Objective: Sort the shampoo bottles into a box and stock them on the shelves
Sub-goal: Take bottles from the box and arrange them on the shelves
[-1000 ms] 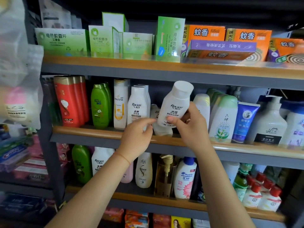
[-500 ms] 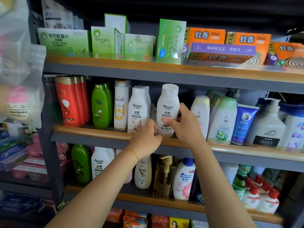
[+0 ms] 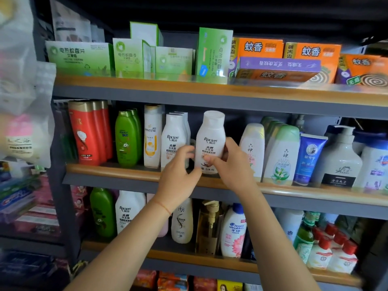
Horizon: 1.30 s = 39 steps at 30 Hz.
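Two hands hold one white Raclen shampoo bottle upright on the middle shelf, between a row of matching Raclen bottles and a pale green-capped bottle. The right hand pinches its lower body, thumb in front, fingers behind. The left hand has its curled fingers touching the bottle's left side.

light: bright, even | top: dark shadow | blur: left edge, fingers | edges: wide-angle bowing
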{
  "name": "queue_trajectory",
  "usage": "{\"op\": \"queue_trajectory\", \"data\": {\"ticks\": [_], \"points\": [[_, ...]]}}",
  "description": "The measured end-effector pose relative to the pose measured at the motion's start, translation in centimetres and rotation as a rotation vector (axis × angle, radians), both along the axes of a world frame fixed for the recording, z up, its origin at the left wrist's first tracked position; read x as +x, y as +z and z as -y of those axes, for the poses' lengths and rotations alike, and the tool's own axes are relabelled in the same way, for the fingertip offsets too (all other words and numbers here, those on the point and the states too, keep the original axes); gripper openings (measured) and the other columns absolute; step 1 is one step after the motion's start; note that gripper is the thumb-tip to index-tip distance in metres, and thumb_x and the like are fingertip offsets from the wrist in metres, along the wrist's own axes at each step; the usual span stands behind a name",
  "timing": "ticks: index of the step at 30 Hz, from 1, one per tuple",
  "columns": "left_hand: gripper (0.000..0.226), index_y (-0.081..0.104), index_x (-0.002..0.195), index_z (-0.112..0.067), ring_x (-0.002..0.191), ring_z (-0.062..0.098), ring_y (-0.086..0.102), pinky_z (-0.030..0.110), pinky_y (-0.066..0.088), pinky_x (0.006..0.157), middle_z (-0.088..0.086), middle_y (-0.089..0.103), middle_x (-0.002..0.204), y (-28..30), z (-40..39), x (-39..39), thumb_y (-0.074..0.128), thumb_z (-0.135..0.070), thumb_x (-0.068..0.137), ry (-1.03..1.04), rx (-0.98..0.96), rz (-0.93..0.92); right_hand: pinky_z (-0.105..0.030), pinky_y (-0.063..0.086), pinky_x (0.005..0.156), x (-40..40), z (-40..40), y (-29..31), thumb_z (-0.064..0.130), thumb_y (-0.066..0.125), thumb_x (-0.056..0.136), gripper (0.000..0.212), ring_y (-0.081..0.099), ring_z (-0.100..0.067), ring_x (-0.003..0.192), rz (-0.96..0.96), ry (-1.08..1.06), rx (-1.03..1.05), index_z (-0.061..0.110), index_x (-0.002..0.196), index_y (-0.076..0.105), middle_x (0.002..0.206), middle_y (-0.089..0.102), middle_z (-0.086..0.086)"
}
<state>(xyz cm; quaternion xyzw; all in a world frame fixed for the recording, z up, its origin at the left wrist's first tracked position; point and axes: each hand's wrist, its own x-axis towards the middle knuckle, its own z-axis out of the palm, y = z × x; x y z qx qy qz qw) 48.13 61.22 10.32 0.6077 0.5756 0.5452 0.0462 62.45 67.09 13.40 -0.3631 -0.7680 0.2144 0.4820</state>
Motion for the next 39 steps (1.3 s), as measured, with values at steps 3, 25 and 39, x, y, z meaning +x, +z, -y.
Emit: {"op": "queue_trajectory", "data": {"ticks": [3,25,39], "points": [[0.040,0.058,0.126,-0.032,0.090,-0.001,0.060,0.019,0.048,0.075,-0.022,0.064,0.115,1.1,1.4,-0.8,0.066,-0.043,0.089,0.007,0.177,-0.022,-0.020,0.056,0.075,0.4,1.3,0.7,0.024,0.074,0.088,0.032,0.065,0.003,0.093,-0.139,0.158,0.033,0.022,0.115,0.058,0.103,0.068,0.014],[0.013,0.068,0.098,-0.021,0.079,0.009,0.070,0.034,0.058,0.071,-0.007,0.074,0.084,-1.8,4.3,-3.8,0.061,-0.032,0.096,-0.024,0.126,0.715,-0.032,0.044,0.091,-7.4,-7.9,0.1,0.039,0.077,0.078,0.086,0.053,-0.033,0.123,0.641,-0.337,-0.216,-0.003,0.140,0.036,0.134,0.052,-0.018],[0.012,0.068,0.100,-0.025,0.079,0.005,0.070,0.024,0.055,0.062,-0.010,0.075,0.086,-2.4,3.5,-4.1,0.060,-0.033,0.096,-0.107,0.086,0.778,-0.047,0.054,0.093,-7.1,-7.8,0.7,-0.001,0.089,0.063,0.068,0.064,-0.028,0.106,-0.372,0.045,-0.688,0.011,0.118,0.051,0.113,0.066,-0.011]]}}
